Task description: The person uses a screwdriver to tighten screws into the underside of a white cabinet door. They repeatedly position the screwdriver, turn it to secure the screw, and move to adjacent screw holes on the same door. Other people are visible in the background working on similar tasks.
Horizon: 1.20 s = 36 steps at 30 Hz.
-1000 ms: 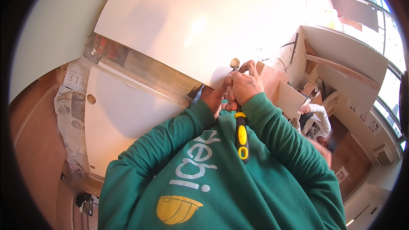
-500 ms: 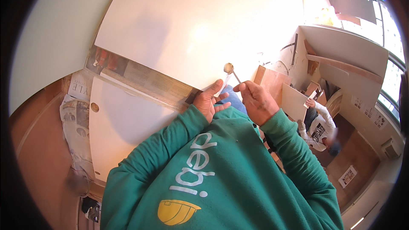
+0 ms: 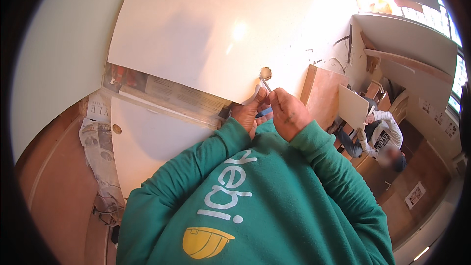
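A large white panel [image 3: 181, 39] lies in front of me, with a round hole [image 3: 265, 73] near its close right corner. My right hand [image 3: 290, 117] is closed on a thin metal rod-like tool [image 3: 265, 84]; its tip reaches the near edge of the hole. My left hand [image 3: 247, 114] is closed beside it, thumb up, the two hands meeting at the fingertips. From the left thumb a curved white strip [image 3: 252, 96] rises against the panel's edge. Its exact kind and the far ends of both items are hidden by my fingers.
Below the panel lie newspaper sheets [image 3: 171, 94] and a second white panel [image 3: 142, 137] with a round hole. To the right, a wooden box piece [image 3: 324, 88] stands near a co-worker [image 3: 380, 137] who holds a pale board [image 3: 352, 109]. A tall pale panel [image 3: 54, 64] rises on the left.
My hands have come together, and the left fingers have closed. The tool's tip has shifted from across the hole to its near left rim. The view has turned slightly.
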{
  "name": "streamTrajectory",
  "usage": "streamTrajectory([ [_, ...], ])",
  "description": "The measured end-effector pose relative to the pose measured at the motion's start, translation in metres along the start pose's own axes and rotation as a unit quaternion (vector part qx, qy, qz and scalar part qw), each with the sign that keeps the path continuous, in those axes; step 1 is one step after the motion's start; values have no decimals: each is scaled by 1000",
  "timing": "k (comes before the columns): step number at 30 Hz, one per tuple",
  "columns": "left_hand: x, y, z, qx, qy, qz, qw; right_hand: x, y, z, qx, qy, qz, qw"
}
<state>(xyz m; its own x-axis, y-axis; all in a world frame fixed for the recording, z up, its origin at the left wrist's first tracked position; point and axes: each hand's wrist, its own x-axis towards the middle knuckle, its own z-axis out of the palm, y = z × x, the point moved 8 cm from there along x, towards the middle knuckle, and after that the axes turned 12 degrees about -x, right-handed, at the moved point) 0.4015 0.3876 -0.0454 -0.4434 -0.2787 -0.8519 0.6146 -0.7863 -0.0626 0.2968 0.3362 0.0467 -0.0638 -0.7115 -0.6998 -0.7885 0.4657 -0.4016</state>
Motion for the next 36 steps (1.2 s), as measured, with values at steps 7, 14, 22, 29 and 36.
streamTrajectory([
  [7,9,-5,2,-19,-8,-16,1000,1,-5,-6,-15,-29,0,999],
  [14,10,-6,-3,-26,15,-3,1000,1,-7,-3,33,-18,-33,999],
  [22,12,-9,-6,-45,14,-19,999,4,-11,-2,-64,-16,-19,998],
  [29,8,-3,-2,-26,10,6,1000,18,-2,-29,-124,-14,-127,984],
  [36,6,-2,-4,-18,18,15,1000,5,-1,-22,-144,-44,-41,988],
])
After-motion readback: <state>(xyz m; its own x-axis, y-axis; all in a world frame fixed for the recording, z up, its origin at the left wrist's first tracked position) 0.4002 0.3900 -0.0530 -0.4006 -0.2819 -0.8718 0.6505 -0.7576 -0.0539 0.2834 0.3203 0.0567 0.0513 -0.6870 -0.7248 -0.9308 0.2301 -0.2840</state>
